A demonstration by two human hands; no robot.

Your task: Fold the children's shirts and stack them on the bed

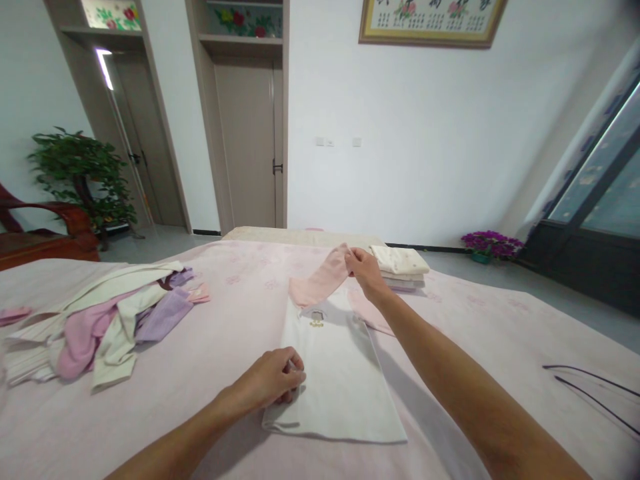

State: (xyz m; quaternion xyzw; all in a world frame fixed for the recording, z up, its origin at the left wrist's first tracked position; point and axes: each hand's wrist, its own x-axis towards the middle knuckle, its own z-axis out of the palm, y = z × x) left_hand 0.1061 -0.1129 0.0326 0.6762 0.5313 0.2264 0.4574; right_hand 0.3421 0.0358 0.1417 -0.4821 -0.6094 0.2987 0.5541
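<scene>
A white shirt [340, 380] with pink sleeves lies flat in front of me, its hem towards me and a small gold print near its neck. My right hand [363, 268] is closed on the end of one pink sleeve [320, 281], which is raised and drawn across the top of the shirt. The other pink sleeve [373, 315] lies out to the right, partly behind my right forearm. At the shirt's left edge rests my left hand [276, 377], fingers loosely curled and thumb apart from the index finger, with nothing visible between them.
A loose heap of clothes [120, 313] in white, pink and purple lies left on the pink-sheeted surface [210, 400]. Behind my right hand stands a folded stack of clothes [400, 263]. Two thin dark rods [590, 380] lie at the right edge.
</scene>
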